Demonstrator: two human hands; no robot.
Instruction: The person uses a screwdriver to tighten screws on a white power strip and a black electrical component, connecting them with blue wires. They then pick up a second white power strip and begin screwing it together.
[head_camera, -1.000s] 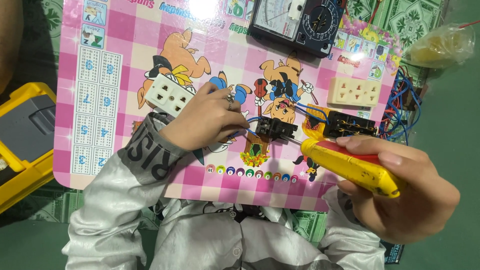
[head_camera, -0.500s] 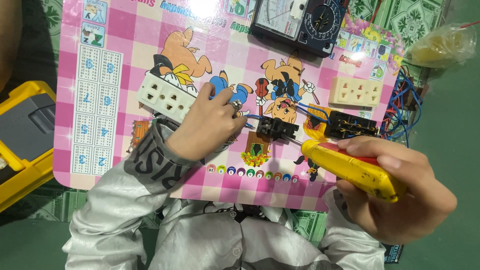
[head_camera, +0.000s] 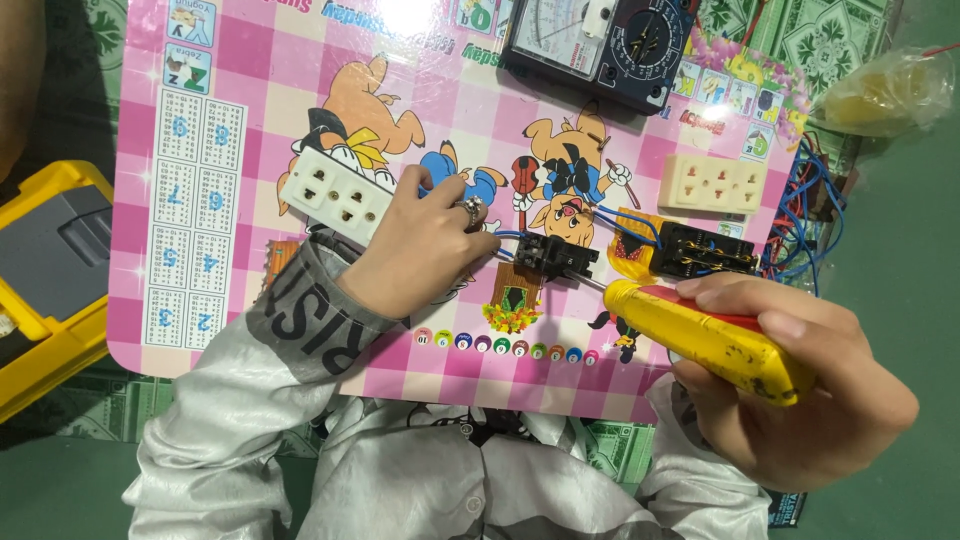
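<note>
Silver-grey jacket sleeves (head_camera: 250, 400); ring (head_camera: 471, 210) on left hand (head_camera: 425, 245).

A pink checked board (head_camera: 250, 60) printed with cartoon animals and number charts fills most of the view, with glare from overhead light along its far edge. Beneath it lies a green patterned mat (head_camera: 830, 40) (ornate squares). Plain green floor (head_camera: 900, 210) shows off the board's right edge.

Glossy plastic table top (head_camera: 250, 90); scuffed yellow plastic screwdriver handle (head_camera: 710, 340).
</note>
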